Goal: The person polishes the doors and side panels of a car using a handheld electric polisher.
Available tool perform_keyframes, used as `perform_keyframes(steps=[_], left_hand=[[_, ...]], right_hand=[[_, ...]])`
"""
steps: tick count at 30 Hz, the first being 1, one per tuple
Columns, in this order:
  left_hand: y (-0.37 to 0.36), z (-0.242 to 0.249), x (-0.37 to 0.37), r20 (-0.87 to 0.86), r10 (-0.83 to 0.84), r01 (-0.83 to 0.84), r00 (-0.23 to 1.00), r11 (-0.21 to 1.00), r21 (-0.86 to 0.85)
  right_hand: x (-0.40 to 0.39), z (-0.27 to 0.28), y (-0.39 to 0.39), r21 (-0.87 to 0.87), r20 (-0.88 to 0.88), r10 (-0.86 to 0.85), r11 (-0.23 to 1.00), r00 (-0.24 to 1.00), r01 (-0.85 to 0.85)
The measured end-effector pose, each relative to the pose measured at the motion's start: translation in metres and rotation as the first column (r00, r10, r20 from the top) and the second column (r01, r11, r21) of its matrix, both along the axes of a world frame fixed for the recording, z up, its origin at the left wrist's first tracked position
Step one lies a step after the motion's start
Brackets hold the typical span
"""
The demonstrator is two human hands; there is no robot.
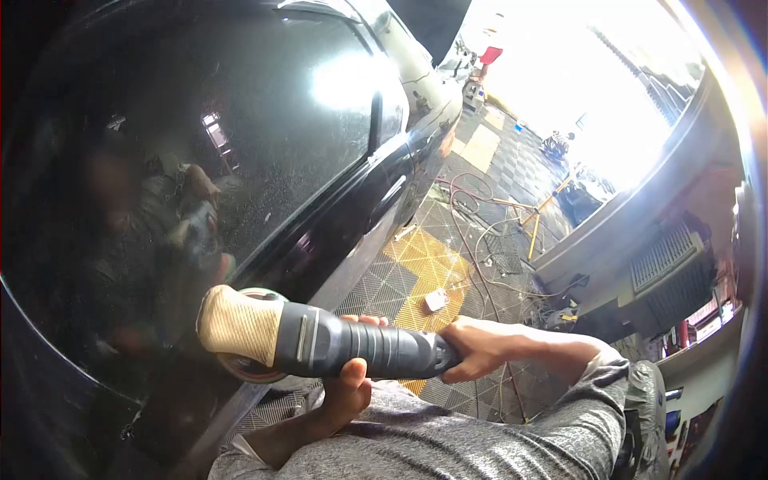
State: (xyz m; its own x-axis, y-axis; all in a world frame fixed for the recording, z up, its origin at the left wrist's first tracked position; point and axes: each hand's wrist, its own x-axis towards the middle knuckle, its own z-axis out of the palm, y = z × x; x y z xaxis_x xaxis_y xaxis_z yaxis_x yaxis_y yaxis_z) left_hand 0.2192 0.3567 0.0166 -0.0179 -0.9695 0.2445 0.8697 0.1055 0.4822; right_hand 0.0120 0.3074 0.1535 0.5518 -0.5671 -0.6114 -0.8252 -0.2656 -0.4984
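Note:
A cordless-looking black polisher (pixel 384 350) with a tan textured cover (pixel 238 324) over its head lies crosswise in front of my body. My left hand (pixel 350 394) grips the body from below, its thumb on the near side and fingertips showing along the far side. At the rear end, my right hand (pixel 474 346) is wrapped round the handle. The round pad (pixel 254 376) shows partly from behind the head, close against the dark car's side (pixel 308 260). Above it is the car's large dark window (pixel 264 136), which reflects a person.
Patterned floor tiles (pixel 372 292) with yellow sections (pixel 432 260) lie beside the car. A small white object (pixel 436 300) sits on them. Hoses (pixel 478 264) and an orange stand (pixel 538 220) are farther off. A cluttered bench (pixel 672 272) lines the right side.

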Motion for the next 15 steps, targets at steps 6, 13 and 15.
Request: perform_keyframes(steps=[6, 13, 15], left_hand=[[-0.031, -0.016, -0.011, 0.226, -0.088, 0.085, 0.97, 0.996, 0.019], [-0.095, -0.041, -0.024, 0.419, -0.242, 0.169, 0.875, 0.965, 0.202], [-0.094, -0.065, -0.006, 0.514, -0.267, 0.181, 0.815, 0.961, 0.211]], right_hand=[[-0.03, -0.062, 0.004, -0.096, -0.015, -0.147, 0.985, 0.989, 0.145], [-0.024, -0.214, 0.012, 0.168, 0.436, -0.653, 0.735, 0.619, 0.657], [-0.001, -0.248, 0.015, 0.292, 0.432, -0.709, 0.695, 0.558, 0.657]])
